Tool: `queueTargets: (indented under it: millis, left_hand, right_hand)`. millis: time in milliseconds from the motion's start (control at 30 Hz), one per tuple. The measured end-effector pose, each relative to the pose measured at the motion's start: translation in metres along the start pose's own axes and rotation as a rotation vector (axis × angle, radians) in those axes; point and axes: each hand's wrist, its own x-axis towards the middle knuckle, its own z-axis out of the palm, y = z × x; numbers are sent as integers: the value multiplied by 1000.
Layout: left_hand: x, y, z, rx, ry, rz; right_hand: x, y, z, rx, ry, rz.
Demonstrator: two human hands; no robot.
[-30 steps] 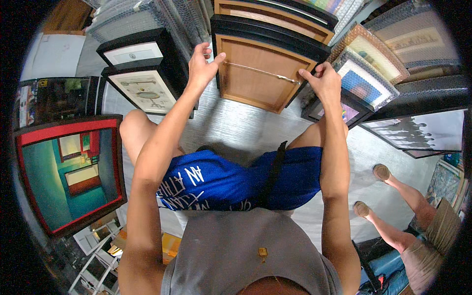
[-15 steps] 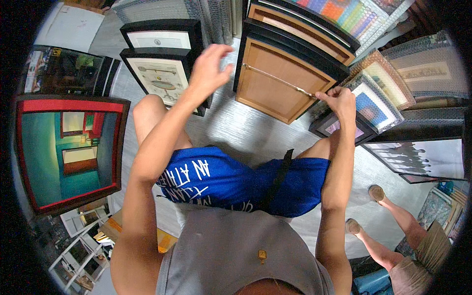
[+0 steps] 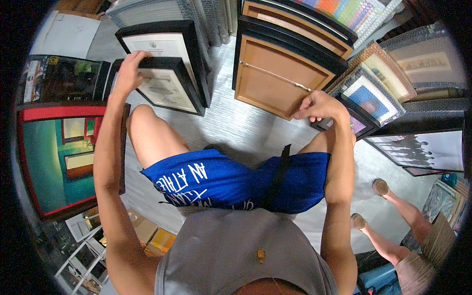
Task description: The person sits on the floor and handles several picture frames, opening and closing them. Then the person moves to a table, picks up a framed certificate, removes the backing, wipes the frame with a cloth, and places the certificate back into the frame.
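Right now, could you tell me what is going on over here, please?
A person crouches among framed pictures leaning in stacks on the floor. The left hand grips the top edge of a small black-framed print. The right hand rests at the lower corner of a brown-backed frame with a hanging wire. Another person's legs show at right.

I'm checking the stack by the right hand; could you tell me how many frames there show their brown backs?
2: the front frame under the right hand; another behind. More may be hidden.
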Motion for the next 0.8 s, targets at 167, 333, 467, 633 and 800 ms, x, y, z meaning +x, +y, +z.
queueTargets:
  millis: [167, 333, 467, 633, 800]
  left_hand:
    - [-1, -29, -12, 68, -289, 13]
    - [-6, -30, -19, 129, -646, 188]
    - [-4, 20, -37, 71, -705, 149]
    - [17, 109, -45, 1, -560, 295]
    - [42, 177, -45, -71, -610, 323]
  right_hand:
    - [3, 13, -5, 20, 17, 22]
    - [12, 21, -6, 25, 11, -46]
    - [11, 26, -11, 70, 24, -47]
    - [20, 47, -11, 87, 211, -267]
    - [4, 30, -3, 327, -33, -465]
